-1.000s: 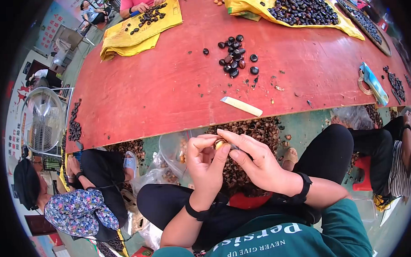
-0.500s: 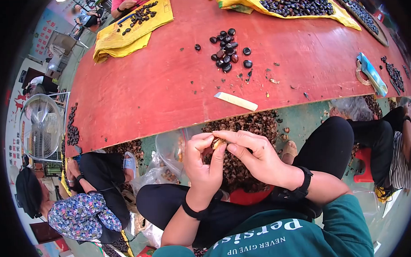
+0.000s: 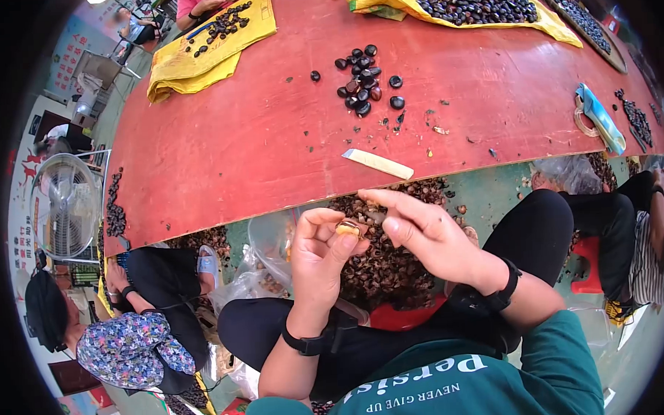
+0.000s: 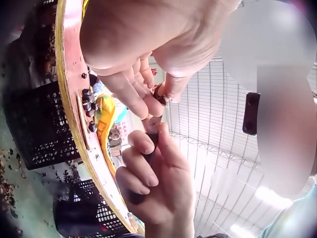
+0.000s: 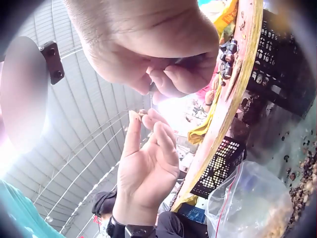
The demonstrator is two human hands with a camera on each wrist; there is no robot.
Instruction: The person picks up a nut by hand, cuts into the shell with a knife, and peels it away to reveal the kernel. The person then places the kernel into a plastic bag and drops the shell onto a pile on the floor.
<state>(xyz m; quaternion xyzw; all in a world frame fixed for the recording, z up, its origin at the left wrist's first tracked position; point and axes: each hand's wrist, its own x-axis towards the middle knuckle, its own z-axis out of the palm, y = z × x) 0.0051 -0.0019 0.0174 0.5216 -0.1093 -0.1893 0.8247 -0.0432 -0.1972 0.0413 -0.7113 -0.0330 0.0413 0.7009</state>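
Over the lap, my left hand [image 3: 315,255] pinches a partly peeled chestnut [image 3: 347,229] between thumb and fingers; pale flesh shows beside the brown shell. My right hand [image 3: 439,240] is just to its right, with the index finger stretched out. In the left wrist view, the fingers of the right hand [image 4: 158,178] curl round the dark handle of a small knife [image 4: 151,144], whose blade points up at the chestnut [image 4: 159,94]. The right wrist view shows the left hand [image 5: 148,173] with raised fingertips; the palm of the right hand [image 5: 148,49] mostly hides the knife there.
Dark chestnuts [image 3: 360,82] lie on the red table [image 3: 256,137], near a pale slant-tipped strip [image 3: 378,163]. Beneath its edge are a heap of shells [image 3: 393,271] and a clear plastic bag [image 5: 247,198]. A seated person [image 3: 125,346] is at the left.
The hands were close together at the chestnut and have now drawn slightly apart. More pale flesh faces up, and the right index finger has straightened. The head view has shifted slightly.
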